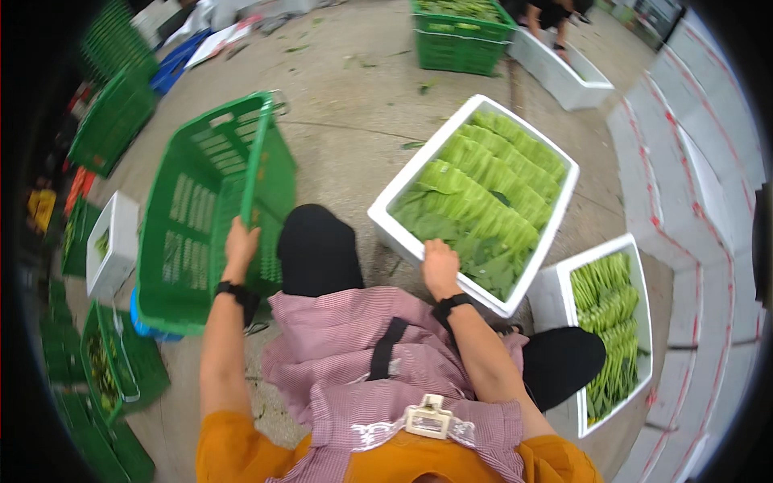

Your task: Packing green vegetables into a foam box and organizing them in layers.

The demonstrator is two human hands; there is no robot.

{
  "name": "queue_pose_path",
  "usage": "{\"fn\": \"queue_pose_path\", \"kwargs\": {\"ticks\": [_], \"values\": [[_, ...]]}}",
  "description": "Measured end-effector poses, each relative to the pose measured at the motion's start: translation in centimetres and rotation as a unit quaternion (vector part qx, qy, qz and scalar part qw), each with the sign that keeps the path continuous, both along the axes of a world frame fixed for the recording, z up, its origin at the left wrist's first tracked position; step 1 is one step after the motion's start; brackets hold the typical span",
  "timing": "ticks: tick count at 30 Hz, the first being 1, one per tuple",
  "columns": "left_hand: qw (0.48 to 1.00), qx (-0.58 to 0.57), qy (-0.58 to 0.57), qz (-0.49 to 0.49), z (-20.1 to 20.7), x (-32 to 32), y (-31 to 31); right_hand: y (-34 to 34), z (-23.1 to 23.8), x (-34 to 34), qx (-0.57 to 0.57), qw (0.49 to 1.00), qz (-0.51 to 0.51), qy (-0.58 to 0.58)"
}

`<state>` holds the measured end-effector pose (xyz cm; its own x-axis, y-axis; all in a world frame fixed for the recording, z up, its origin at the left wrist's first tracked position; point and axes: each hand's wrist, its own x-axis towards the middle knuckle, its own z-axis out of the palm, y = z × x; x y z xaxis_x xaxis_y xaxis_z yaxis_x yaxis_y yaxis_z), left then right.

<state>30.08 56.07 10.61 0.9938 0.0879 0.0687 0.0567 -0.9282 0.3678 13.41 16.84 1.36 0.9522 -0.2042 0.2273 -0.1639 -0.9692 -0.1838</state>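
Over concrete (346, 149), left grip (238, 248) clasping slatted green crate (275, 181), right grip (440, 266) clasping white box (398, 244)

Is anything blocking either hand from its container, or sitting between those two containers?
Nothing visible blocks either: the left hand is on the green crate at its rim, the right hand on the white box at its near edge. Between the containers sits the left knee.

A crate (197, 209) stands left of a box (396, 241) (greens (487, 189) inside).
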Motion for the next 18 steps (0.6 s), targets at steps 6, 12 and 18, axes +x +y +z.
{"fn": "queue_pose_path", "kwargs": {"ticks": [6,12,18], "values": [[1.000,-0.003,0.009,0.014,0.4,0.3,1.9,0.3,1.3,-2.9,-0.028,0.999,0.044,0.001],[0.998,0.034,-0.048,-0.017,-0.9,1.6,1.7,-1.8,2.4,-6.4,0.004,0.999,0.028,0.040],[1.000,-0.010,0.023,-0.008,-2.3,2.4,0.0,-2.2,2.6,-6.2,0.058,0.994,-0.035,0.090]]}}
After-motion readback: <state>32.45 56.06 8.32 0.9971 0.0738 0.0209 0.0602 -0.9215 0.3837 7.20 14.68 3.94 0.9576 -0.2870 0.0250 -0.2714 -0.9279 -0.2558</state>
